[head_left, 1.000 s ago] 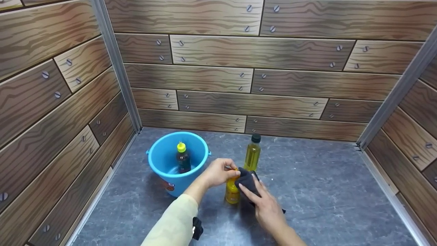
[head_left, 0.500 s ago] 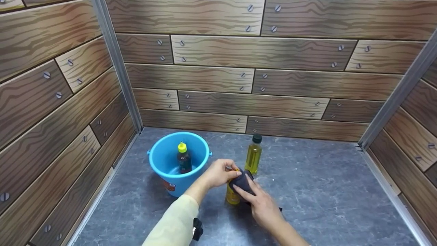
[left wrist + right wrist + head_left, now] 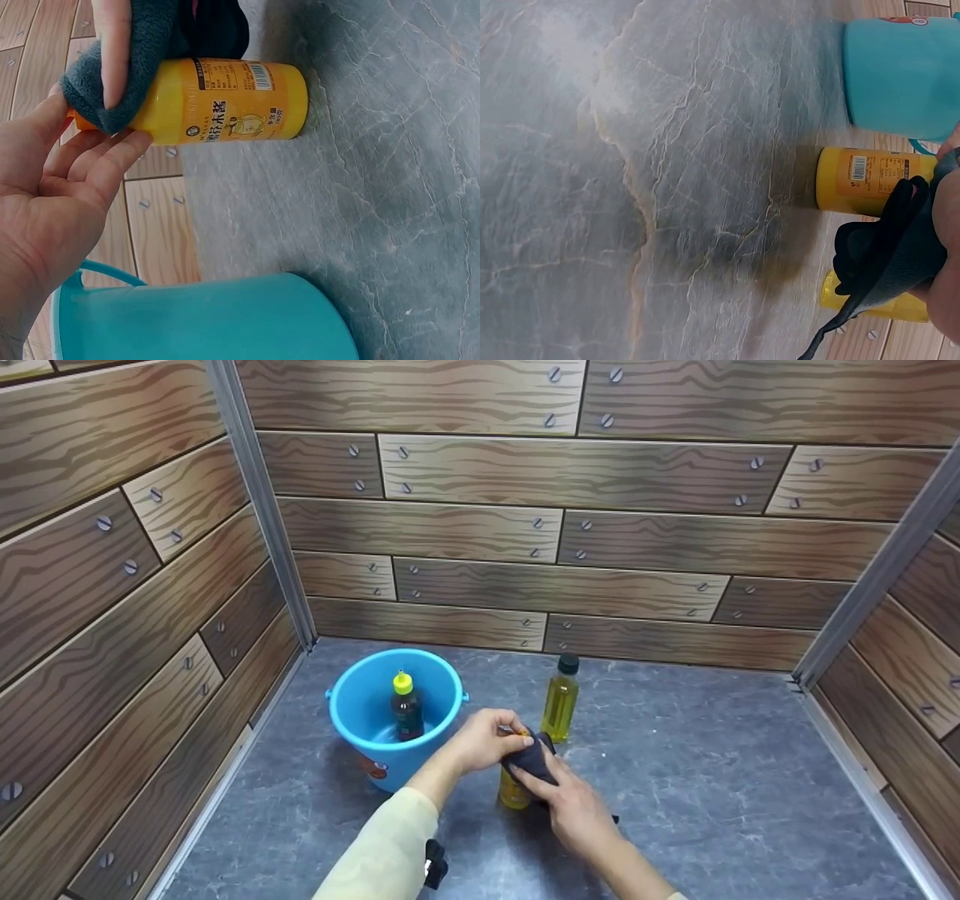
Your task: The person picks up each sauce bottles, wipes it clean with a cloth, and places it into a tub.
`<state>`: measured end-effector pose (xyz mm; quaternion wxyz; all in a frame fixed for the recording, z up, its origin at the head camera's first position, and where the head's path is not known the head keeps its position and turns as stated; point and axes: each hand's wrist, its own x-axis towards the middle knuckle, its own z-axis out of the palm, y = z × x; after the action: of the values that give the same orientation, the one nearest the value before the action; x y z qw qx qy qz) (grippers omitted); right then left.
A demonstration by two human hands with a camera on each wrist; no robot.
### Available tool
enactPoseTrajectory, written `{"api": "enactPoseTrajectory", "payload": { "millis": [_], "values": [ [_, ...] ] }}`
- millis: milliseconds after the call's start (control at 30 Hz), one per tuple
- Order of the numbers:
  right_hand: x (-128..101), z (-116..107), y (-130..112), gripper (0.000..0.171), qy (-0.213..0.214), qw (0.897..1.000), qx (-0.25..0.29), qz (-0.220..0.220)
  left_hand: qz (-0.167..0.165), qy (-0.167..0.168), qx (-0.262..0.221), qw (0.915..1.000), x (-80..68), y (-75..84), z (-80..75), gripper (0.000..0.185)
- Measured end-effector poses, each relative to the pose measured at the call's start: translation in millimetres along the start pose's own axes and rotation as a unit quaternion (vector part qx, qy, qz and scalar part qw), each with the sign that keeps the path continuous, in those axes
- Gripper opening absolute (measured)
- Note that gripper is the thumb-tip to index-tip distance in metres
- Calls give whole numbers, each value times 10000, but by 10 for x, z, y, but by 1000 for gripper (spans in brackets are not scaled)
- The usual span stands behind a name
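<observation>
A yellow sauce bottle with an orange cap stands upright on the grey surface. My left hand pinches the bottle at its cap. Against its neck and shoulder, my right hand holds a dark cloth, with fingers laid over the fabric. In the left wrist view the cloth wraps the bottle's upper part and hides most of the cap, while the label shows. Loose folds of the cloth hang below my right hand in the right wrist view.
Left of the hands stands a blue bucket, holding a dark bottle with a yellow nozzle cap. Behind the hands is an oil bottle with a black cap. Wood-patterned walls enclose the grey surface at the back and sides.
My right hand and the cloth have shifted slightly left and now cover more of the bottle's neck and shoulder. My left hand has stayed at the cap.
</observation>
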<state>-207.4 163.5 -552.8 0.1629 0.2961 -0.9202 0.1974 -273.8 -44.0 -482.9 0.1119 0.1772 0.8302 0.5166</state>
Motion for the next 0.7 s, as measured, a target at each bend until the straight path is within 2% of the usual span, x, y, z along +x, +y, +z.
{"api": "enactPoseTrajectory", "payload": {
  "millis": [367, 700],
  "values": [
    [22, 94, 0, 72, 375, 9993, -17, -14, -30, 19, 84, 10000, 16, 46, -23, 10],
    [-48, 184, 22, 73, 176, 9998, 87, 104, -92, -64, 74, 9999, -12, 14, -19, 12]
  ]
}}
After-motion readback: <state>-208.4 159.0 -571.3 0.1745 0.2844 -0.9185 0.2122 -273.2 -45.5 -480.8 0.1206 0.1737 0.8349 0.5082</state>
